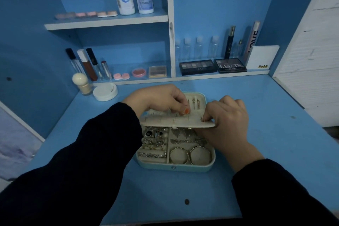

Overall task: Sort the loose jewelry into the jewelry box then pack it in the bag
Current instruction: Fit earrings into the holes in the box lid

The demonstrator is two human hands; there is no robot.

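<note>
Near the front edge of the counter [165,198] there is bare blue room, and two dark sleeves come in over it. The jewelry box [174,168] sits open in the middle of the counter. Its near part holds two bangles [190,155] on the right and rings [156,138] on the left. Over the middle of the box lies the flap [165,121]. It is long from left to right and lifted a bit.

The right hand [227,115] is at the flap's right end, and its grip pinches that end. The left hand [159,99] comes from the other side. Its grip pinches what looks like a small stud [187,114] onto the flap, just left of the right hand. So the stud likely goes straight down, and the flap must be held steady.

Behind the hands the lid [195,95] lies back with a chain [198,103] in it. There is open counter to the right of the box. A white jar [105,91] stands at the back left. No bag shows.
</note>
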